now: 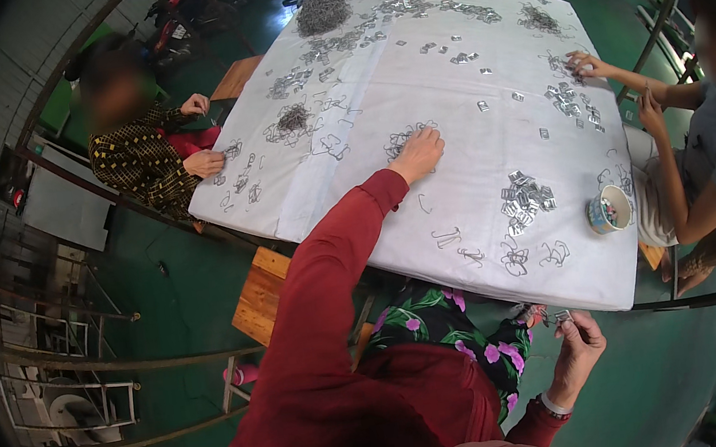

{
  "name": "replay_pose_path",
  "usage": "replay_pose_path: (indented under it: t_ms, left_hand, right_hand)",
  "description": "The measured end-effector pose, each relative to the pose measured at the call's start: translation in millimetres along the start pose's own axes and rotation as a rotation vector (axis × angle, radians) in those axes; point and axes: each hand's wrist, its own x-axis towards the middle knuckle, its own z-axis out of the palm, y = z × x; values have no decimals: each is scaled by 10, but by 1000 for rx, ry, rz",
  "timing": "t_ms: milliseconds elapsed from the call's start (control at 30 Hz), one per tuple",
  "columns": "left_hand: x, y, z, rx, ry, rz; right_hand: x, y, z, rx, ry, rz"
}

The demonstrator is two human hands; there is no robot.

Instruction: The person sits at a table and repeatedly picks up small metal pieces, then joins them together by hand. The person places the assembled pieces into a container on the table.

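My left arm, in a red sleeve, stretches across the white-covered table (pixel 469 111). My left hand (pixel 418 157) rests at a small pile of bent wire hooks (pixel 398 140), fingertips curled down at its edge; what they pinch, if anything, is hidden. Below the table's near edge, my right hand (pixel 577 350) pinches a small silver metal buckle (pixel 561 316) between thumb and fingers. A heap of flat silver buckles (pixel 526 197) lies on the cloth above that hand. Loose wire hooks (pixel 514 256) are scattered along the near edge.
A paper tub (pixel 609 210) with small coloured bits stands near the right edge. A big wire heap (pixel 323 11) sits at the far left. People work at the left, right and far sides. A wooden stool (pixel 265 296) stands by the near left edge.
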Motion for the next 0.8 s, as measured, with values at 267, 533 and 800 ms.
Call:
replay_pose_path:
  t_ms: [267, 533, 800]
  left_hand:
    - [210, -176, -552, -495, -62, -505]
    - [58, -68, -519, -502, 89, -390]
    - [-158, 1956, -1752, -1863, -444, -326]
  right_hand:
    - [-59, -76, 105, -15, 1, -6]
    - [-51, -73, 173, -173, 134, 146]
    - [-93, 142, 126, -119, 172, 209]
